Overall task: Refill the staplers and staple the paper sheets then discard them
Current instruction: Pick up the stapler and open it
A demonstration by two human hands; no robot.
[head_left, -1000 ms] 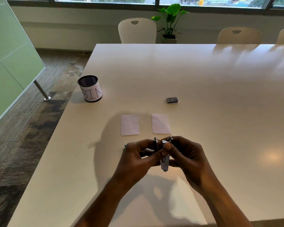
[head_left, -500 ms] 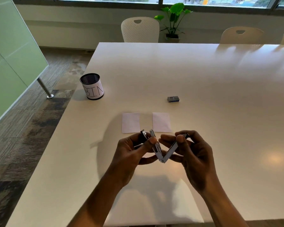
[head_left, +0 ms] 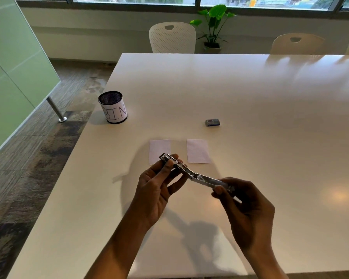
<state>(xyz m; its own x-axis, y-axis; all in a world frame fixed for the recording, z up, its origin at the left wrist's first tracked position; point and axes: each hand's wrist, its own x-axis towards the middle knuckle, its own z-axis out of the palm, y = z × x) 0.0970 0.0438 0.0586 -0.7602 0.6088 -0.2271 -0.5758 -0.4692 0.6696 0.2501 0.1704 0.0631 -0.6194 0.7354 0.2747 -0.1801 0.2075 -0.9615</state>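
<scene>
Looking down, I hold the stapler (head_left: 195,176) spread open nearly flat, just on the near side of the two paper sheets (head_left: 197,151). My left hand (head_left: 155,188) pinches its far-left end and my right hand (head_left: 248,206) curls round its near-right end. To load it well I'd keep the channel upward and level, then reach for the staple box (head_left: 212,122) farther off to the right.

We look over a glossy white table (head_left: 250,87); pale chairs (head_left: 172,38) line its far edge, a potted plant (head_left: 214,23) stands under daylit windows (head_left: 270,1), a green glass partition (head_left: 12,67) and mottled grey carpet (head_left: 38,158) lie left.
</scene>
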